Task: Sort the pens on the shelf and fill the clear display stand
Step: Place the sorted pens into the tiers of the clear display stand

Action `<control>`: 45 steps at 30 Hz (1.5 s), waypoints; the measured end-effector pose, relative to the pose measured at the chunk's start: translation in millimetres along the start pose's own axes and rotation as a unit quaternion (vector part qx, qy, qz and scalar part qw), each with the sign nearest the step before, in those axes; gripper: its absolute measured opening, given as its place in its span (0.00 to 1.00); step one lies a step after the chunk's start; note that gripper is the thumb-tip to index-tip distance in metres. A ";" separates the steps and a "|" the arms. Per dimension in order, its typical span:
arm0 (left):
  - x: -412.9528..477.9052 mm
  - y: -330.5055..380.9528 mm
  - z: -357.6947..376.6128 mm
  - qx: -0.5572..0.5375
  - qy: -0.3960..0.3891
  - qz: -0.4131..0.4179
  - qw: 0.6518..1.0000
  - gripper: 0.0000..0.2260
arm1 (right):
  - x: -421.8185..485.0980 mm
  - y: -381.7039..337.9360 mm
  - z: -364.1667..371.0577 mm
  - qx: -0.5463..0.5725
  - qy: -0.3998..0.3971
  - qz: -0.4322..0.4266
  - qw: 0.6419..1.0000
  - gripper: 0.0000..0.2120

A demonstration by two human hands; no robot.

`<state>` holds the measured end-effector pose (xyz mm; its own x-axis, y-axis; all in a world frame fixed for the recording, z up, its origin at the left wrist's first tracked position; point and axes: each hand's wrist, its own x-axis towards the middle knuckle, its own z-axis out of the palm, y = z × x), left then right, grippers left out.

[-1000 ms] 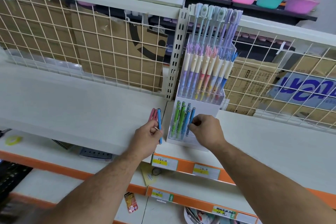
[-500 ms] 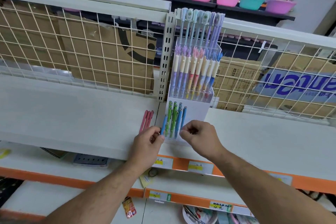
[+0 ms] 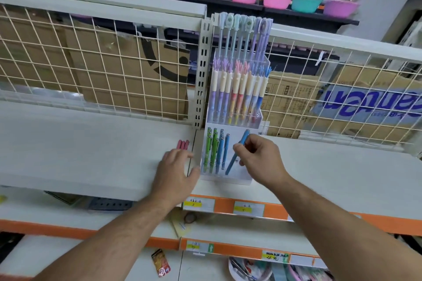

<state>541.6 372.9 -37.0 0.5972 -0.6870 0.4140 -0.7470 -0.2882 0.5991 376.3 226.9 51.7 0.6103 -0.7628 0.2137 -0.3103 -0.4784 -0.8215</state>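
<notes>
Slim blue pen [image 3: 237, 153] slanted in right hand [image 3: 258, 157], before clear stand [image 3: 245, 178].

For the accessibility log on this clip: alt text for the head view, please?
The right hand pinches a tilted blue pen in the lower tier of the clear display stand, beside upright green pens. The left hand lies flat on the white shelf, fingertips at pink pens lying there.

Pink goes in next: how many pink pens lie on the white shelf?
3. The pink pens lie side by side on the white shelf left of the clear display stand: one left, one middle, one right. The left hand covers their lower ends; another could be hidden.
</notes>
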 end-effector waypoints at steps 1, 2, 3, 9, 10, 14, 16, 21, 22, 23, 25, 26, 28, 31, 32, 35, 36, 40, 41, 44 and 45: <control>4.1 -11.7 -1.6 0.055 -0.009 -0.008 0.998 0.17 | 4.2 0.3 -3.0 -0.013 0.019 -0.002 1.000 0.11; 7.0 -23.5 -2.3 0.097 -0.029 -0.025 0.995 0.21 | 7.8 0.8 -4.8 -0.024 0.031 -0.005 0.999 0.11; 8.2 -35.0 -1.9 0.122 -0.051 -0.048 0.990 0.25 | 10.7 1.2 -5.4 -0.031 0.037 -0.007 0.999 0.11; 8.5 -63.2 11.3 0.142 -0.097 -0.101 0.980 0.34 | 19.3 6.6 6.5 -0.061 0.035 -0.002 0.998 0.09; 9.1 -62.9 12.2 0.152 -0.101 -0.099 0.978 0.34 | 19.7 7.4 8.8 -0.065 0.034 -0.001 0.997 0.09; 9.0 -62.4 12.0 0.170 -0.108 -0.092 0.975 0.31 | 21.1 10.1 15.0 -0.073 0.025 0.008 0.997 0.09; 8.4 -61.7 11.8 0.167 -0.107 -0.088 0.976 0.30 | 21.6 10.6 16.2 -0.078 0.023 0.007 0.997 0.09; 8.1 -60.9 11.4 0.167 -0.099 -0.085 0.977 0.30 | 23.0 9.0 17.5 -0.093 0.018 0.000 0.995 0.09; 8.2 -60.7 11.2 0.167 -0.100 -0.085 0.977 0.30 | 22.9 8.6 17.9 -0.094 0.017 0.001 0.995 0.10; 8.2 -60.4 11.1 0.166 -0.101 -0.085 0.977 0.30 | 22.8 8.3 18.3 -0.096 0.016 0.001 0.995 0.10; 8.4 -60.0 10.9 0.167 -0.103 -0.086 0.977 0.30 | 22.5 7.5 19.0 -0.099 0.017 0.001 0.995 0.10; 8.6 -59.9 10.9 0.168 -0.103 -0.085 0.977 0.30 | 22.2 6.9 19.2 -0.101 0.017 0.001 0.995 0.10; 8.6 -59.7 10.8 0.168 -0.102 -0.085 0.977 0.30 | 21.9 6.5 19.5 -0.102 0.017 0.001 0.995 0.10; 8.2 -59.5 10.6 0.169 -0.102 -0.084 0.977 0.30 | 20.4 6.7 19.5 -0.103 0.022 0.000 0.994 0.10; 8.2 -59.5 10.6 0.170 -0.103 -0.084 0.977 0.30 | 19.7 7.1 19.6 -0.107 0.022 -0.002 0.994 0.10; 7.9 -60.5 10.7 0.171 -0.103 -0.083 0.976 0.28 | 18.1 7.5 22.5 -0.124 0.006 0.000 0.992 0.09; 7.9 -60.6 10.8 0.173 -0.104 -0.083 0.976 0.28 | 17.9 7.5 23.6 -0.128 -0.002 0.004 0.992 0.09; 7.9 -60.6 11.4 0.182 -0.105 -0.081 0.974 0.28 | 17.3 7.9 27.7 -0.152 -0.026 0.013 0.988 0.08; 7.8 -60.6 11.5 0.182 -0.104 -0.081 0.975 0.28 | 17.1 8.0 29.1 -0.160 -0.033 0.014 0.986 0.08; 8.0 -61.3 11.8 0.182 -0.106 -0.081 0.974 0.29 | 16.3 7.8 32.5 -0.178 -0.045 0.022 0.983 0.08; 8.0 -61.6 12.0 0.182 -0.106 -0.082 0.974 0.29 | 16.3 7.9 33.0 -0.180 -0.045 0.026 0.982 0.08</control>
<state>588.9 377.1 -78.8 0.6713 -0.7239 0.1591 -0.7245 -0.5957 0.3466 407.8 225.1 31.3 0.6448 -0.7556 0.1156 -0.5694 -0.5757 -0.5868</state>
